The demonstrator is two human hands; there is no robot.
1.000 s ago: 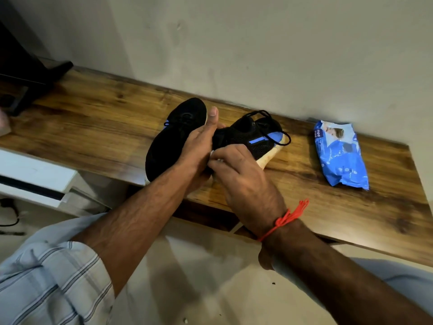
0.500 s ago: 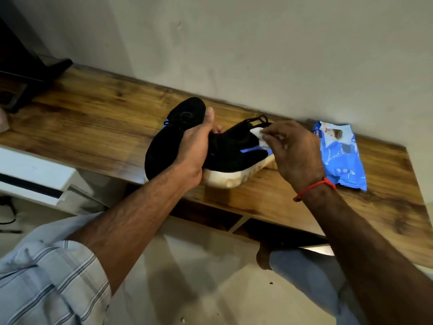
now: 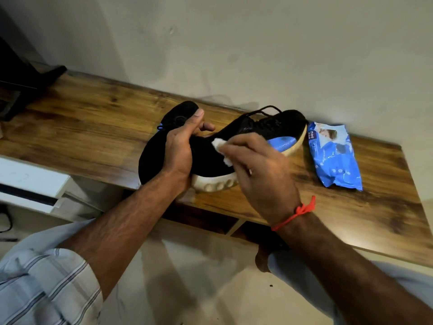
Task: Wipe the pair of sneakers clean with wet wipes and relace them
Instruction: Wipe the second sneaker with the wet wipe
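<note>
Head camera view: at frame centre, above a brown wooden worktop (image 3: 82,127), the left hand (image 3: 180,151) closes its grip around a black knit sneaker with a cream sole (image 3: 210,160), while the right hand (image 3: 255,170) pinches a crumpled white wet wipe (image 3: 221,148) against its side. Behind the left hand lies a second black sneaker (image 3: 161,139); at right, a blue wipes pack (image 3: 332,156).
</note>
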